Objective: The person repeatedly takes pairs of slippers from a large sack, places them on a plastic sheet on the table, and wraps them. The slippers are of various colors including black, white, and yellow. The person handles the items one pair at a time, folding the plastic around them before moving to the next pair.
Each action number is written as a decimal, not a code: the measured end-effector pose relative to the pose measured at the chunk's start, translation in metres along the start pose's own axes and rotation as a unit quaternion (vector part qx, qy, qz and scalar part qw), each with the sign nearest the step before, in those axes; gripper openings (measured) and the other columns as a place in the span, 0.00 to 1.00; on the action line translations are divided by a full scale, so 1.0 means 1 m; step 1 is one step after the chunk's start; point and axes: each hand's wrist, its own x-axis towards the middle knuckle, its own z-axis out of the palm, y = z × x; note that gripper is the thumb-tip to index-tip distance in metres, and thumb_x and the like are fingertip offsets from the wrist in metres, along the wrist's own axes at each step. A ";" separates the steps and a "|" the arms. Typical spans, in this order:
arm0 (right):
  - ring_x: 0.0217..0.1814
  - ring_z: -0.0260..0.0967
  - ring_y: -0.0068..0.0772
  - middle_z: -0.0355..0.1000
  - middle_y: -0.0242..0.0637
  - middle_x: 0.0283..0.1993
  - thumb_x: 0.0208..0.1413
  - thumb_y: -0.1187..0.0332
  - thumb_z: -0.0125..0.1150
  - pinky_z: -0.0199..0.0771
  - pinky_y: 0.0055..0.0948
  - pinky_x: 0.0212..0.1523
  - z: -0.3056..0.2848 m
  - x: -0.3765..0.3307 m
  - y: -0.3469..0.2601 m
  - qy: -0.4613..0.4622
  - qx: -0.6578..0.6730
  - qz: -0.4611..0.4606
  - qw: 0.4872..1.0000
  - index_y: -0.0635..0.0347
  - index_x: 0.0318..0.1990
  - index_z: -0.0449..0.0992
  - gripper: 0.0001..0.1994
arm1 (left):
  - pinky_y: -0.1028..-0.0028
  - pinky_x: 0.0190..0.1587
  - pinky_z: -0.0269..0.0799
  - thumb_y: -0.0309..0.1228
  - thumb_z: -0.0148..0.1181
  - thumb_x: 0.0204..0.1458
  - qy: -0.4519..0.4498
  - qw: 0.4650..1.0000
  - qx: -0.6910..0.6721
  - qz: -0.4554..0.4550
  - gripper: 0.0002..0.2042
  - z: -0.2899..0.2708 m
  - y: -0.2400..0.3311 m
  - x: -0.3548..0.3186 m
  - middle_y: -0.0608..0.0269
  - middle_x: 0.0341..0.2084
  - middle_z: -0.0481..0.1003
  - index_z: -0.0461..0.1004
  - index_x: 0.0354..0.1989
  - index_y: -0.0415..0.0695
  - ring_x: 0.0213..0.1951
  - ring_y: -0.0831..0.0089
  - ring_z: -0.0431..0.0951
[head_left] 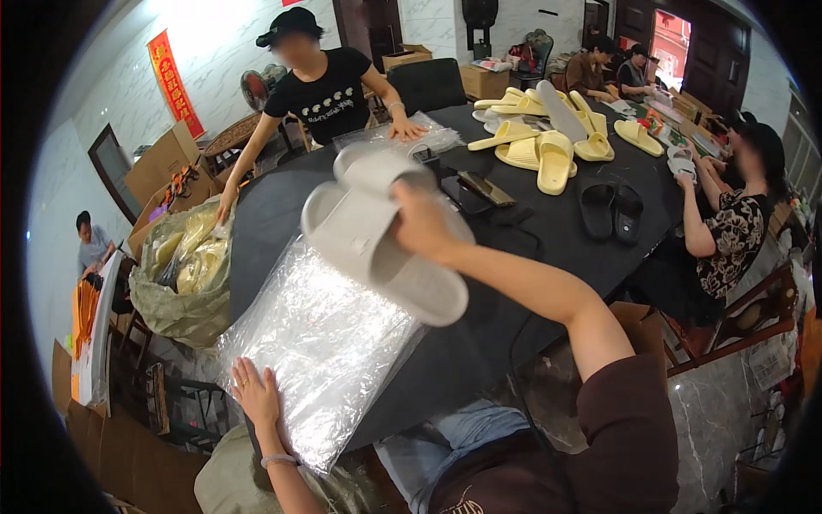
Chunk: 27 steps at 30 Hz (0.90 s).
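On the table (548, 248), a stack of plastic bags (321, 343) lies at the near left edge, with the left hand (254, 394) on its near corner. The right hand (421, 224) holds a pair of slippers (377, 231) above the table's middle. A heap of slippers (548, 137) lies at the table's far right; a sack (180, 274) stands off its left edge.

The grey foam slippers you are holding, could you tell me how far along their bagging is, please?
Nothing at this seat looks bagged yet. In hand: the right hand grips the pair of grey foam slippers above the stack of clear plastic bags, which the left hand presses flat. Left: loose yellow foam slippers across the table.
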 end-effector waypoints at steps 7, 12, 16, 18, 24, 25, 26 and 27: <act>0.46 0.68 0.59 0.72 0.55 0.40 0.44 0.74 0.54 0.66 0.50 0.46 -0.186 0.029 0.156 0.188 -0.209 0.133 0.951 0.58 0.47 0.68 0.18 | 0.55 0.67 0.35 0.50 0.38 0.61 0.008 1.000 -0.002 -0.001 0.31 -0.001 -0.001 -0.004 0.58 0.68 0.47 0.50 0.67 0.44 0.69 0.60 0.42; 0.48 0.68 0.58 0.71 0.56 0.44 0.47 0.70 0.54 0.66 0.48 0.50 -0.297 0.025 0.304 0.208 -0.302 0.248 0.897 0.63 0.48 0.68 0.19 | 0.55 0.67 0.35 0.50 0.38 0.60 0.007 1.000 0.000 0.006 0.31 0.001 0.001 -0.004 0.57 0.68 0.47 0.50 0.67 0.43 0.69 0.59 0.42; 0.51 0.67 0.56 0.70 0.54 0.47 0.48 0.69 0.54 0.64 0.45 0.54 -0.270 0.000 0.341 0.242 -0.400 0.279 0.838 0.68 0.50 0.68 0.21 | 0.55 0.67 0.35 0.50 0.39 0.60 0.003 1.000 0.006 0.000 0.31 0.001 0.000 -0.005 0.57 0.68 0.47 0.50 0.67 0.43 0.69 0.59 0.42; 0.52 0.66 0.55 0.70 0.53 0.49 0.48 0.67 0.55 0.63 0.44 0.56 -0.233 -0.011 0.321 0.226 -0.421 0.192 0.857 0.69 0.51 0.68 0.21 | 0.55 0.67 0.35 0.50 0.39 0.60 0.002 1.000 0.003 -0.007 0.31 -0.005 0.000 -0.007 0.58 0.68 0.47 0.50 0.67 0.43 0.70 0.59 0.42; 0.61 0.61 0.54 0.63 0.59 0.58 0.50 0.45 0.57 0.60 0.39 0.60 -0.140 -0.005 0.285 -0.079 -0.141 0.263 0.951 0.70 0.57 0.64 0.37 | 0.55 0.68 0.34 0.49 0.39 0.60 -0.007 1.000 -0.003 -0.004 0.31 -0.001 0.001 -0.003 0.59 0.69 0.46 0.50 0.67 0.43 0.70 0.60 0.41; 0.63 0.59 0.53 0.61 0.62 0.59 0.49 0.39 0.55 0.59 0.37 0.62 -0.133 -0.006 0.298 -0.111 -0.147 0.279 0.942 0.72 0.60 0.61 0.43 | 0.55 0.68 0.34 0.49 0.39 0.60 -0.007 1.000 -0.007 0.005 0.31 0.002 0.006 0.002 0.59 0.69 0.46 0.50 0.67 0.43 0.70 0.60 0.41; 0.65 0.57 0.53 0.59 0.64 0.60 0.47 0.35 0.53 0.57 0.37 0.63 -0.120 -0.002 0.297 -0.150 -0.157 0.289 0.932 0.75 0.60 0.58 0.47 | 0.55 0.68 0.34 0.49 0.39 0.60 -0.006 1.000 -0.008 0.001 0.31 0.002 0.005 0.003 0.59 0.69 0.46 0.50 0.67 0.43 0.70 0.60 0.41; 0.66 0.55 0.54 0.57 0.65 0.61 0.46 0.31 0.51 0.56 0.36 0.64 -0.109 -0.001 0.296 -0.189 -0.166 0.298 0.921 0.77 0.61 0.56 0.52 | 0.56 0.68 0.34 0.49 0.39 0.60 -0.007 1.000 -0.005 0.000 0.31 0.001 0.004 0.002 0.59 0.69 0.46 0.50 0.67 0.43 0.70 0.60 0.41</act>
